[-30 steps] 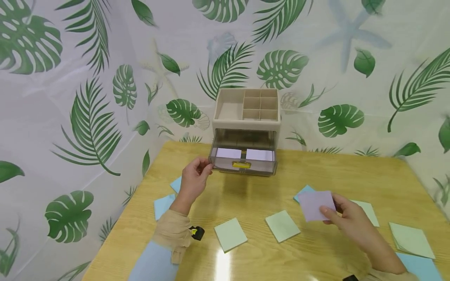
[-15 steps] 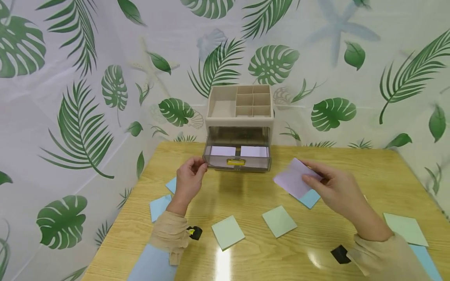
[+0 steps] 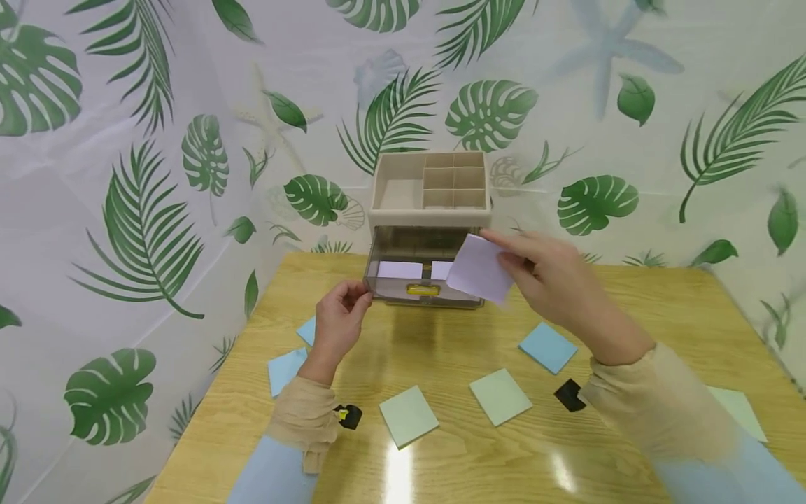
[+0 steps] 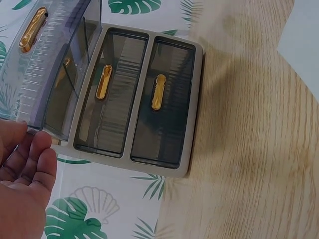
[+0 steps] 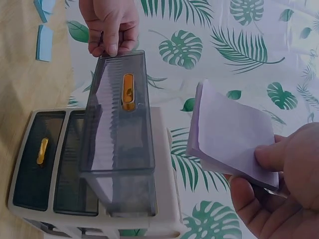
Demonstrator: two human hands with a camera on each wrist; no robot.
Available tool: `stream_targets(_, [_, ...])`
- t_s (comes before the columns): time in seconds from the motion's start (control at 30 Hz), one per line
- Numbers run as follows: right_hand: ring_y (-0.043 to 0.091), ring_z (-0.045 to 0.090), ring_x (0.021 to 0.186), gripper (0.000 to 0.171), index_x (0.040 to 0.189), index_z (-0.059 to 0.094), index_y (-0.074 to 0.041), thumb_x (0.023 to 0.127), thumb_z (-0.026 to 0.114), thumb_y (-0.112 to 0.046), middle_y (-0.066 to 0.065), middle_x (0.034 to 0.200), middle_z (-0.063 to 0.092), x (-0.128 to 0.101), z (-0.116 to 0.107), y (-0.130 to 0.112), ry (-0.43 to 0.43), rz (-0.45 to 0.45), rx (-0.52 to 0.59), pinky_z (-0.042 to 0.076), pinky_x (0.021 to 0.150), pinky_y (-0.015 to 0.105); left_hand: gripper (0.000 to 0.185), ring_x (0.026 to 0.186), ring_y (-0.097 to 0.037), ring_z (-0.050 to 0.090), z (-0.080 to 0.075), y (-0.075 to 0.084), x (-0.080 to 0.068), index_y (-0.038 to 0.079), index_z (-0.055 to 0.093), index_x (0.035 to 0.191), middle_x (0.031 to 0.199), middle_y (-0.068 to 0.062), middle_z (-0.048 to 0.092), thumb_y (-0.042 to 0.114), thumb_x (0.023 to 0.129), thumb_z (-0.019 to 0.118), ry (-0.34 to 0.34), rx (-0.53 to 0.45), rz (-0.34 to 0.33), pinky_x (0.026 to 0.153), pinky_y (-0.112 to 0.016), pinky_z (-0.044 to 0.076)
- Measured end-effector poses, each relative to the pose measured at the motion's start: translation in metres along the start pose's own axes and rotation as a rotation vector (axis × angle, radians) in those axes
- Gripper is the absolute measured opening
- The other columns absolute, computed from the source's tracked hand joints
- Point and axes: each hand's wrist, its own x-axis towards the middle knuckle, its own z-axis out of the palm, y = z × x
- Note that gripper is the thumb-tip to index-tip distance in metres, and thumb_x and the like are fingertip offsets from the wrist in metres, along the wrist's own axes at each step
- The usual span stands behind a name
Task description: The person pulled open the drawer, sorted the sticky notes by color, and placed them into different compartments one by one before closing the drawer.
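Your left hand [image 3: 336, 323] pinches corner of pulled-out smoky transparent plastic drawer [image 3: 425, 280]; your right hand [image 3: 554, 280] grips lilac sticky-note pad [image 3: 480, 269] above drawer's right side. Two pads inside; blue, green pads remain before drawer.

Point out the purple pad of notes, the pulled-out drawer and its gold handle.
purple pad of notes [image 3: 478, 269], head view, middle of its upper face.
pulled-out drawer [image 5: 117, 149], right wrist view, clear front panel.
gold handle [image 5: 128, 91], right wrist view, middle of the bar.

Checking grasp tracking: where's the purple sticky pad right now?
Head view: the purple sticky pad is pinched in the right hand, in the air just right of the open drawer, overlapping its right front corner.
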Motion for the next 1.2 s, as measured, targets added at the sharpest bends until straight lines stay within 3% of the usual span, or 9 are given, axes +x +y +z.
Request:
stream_targets(0.23, [0.018,0.05,0.077,0.036,0.124,0.066,-0.016,0.094,0.055,0.002,0.003,0.09,0.061,0.031,0.024,-0.007,0.01,0.014,0.039,0.042,0.064,0.032,0.008,0.075,-0.02,0.063,-0.004,-0.003,-0.003,0.003,0.067,0.094,0.084,-0.009,0.067,0.01,0.091,0.068,0.017,-0.037,-0.014,0.062,-0.021,0.048])
stream_targets(0.47, [0.025,0.057,0.085,0.034,0.126,0.063,-0.016,0.098,0.05,-0.002,0.01,0.098,0.063,0.05,0.048,-0.008,0.014,0.095,0.014,0.047,0.074,0.039,0.011,0.078,-0.028,0.064,-0.003,-0.002,-0.004,-0.003,0.066,0.096,0.086,-0.016,0.067,0.007,0.091,0.067,0.009,-0.052,-0.014,0.062,-0.019,0.046])
stream_targets(0.6, [0.028,0.058,0.093,0.035,0.128,0.062,-0.019,0.098,0.05,-0.005,0.011,0.101,0.063,0.061,0.059,-0.008,-0.068,0.156,0.004,0.047,0.08,0.041,0.011,0.079,-0.035,0.063,-0.005,0.011,-0.006,-0.009,0.063,0.096,0.086,-0.022,0.065,0.0,0.09,0.065,-0.004,-0.058,-0.027,0.062,-0.018,0.046])
stream_targets(0.77, [0.029,0.056,0.11,0.036,0.133,0.058,-0.023,0.101,0.046,-0.01,0.012,0.119,0.06,0.074,0.075,-0.009,-0.222,0.247,-0.018,0.046,0.088,0.043,0.009,0.08,-0.037,0.063,-0.009,0.031,-0.011,-0.012,0.061,0.095,0.087,-0.025,0.063,-0.005,0.09,0.062,-0.008,-0.084,-0.027,0.063,-0.017,0.048])
stream_targets(0.93, [0.025,0.057,0.103,0.036,0.133,0.057,-0.024,0.102,0.044,-0.011,0.01,0.12,0.06,0.083,0.091,-0.009,-0.31,0.302,-0.026,0.048,0.082,0.04,0.01,0.08,-0.034,0.063,-0.009,0.032,-0.011,-0.012,0.061,0.096,0.087,-0.024,0.063,-0.003,0.091,0.062,-0.012,-0.099,-0.016,0.065,-0.018,0.05])
stream_targets(1.1, [0.027,0.055,0.112,0.035,0.133,0.057,-0.021,0.102,0.043,-0.011,0.01,0.129,0.057,0.088,0.104,-0.008,-0.382,0.318,-0.026,0.046,0.09,0.042,0.009,0.081,-0.036,0.063,-0.007,0.032,-0.009,-0.011,0.061,0.096,0.087,-0.024,0.063,-0.004,0.091,0.062,-0.018,-0.098,-0.008,0.065,-0.018,0.05])
stream_targets(1.2, [0.026,0.056,0.105,0.034,0.132,0.057,-0.019,0.102,0.044,-0.012,0.01,0.126,0.058,0.087,0.109,-0.007,-0.428,0.326,-0.02,0.047,0.085,0.041,0.009,0.081,-0.037,0.063,-0.004,0.035,-0.008,-0.011,0.061,0.096,0.087,-0.024,0.063,-0.005,0.091,0.062,-0.028,-0.096,-0.004,0.064,-0.017,0.049])
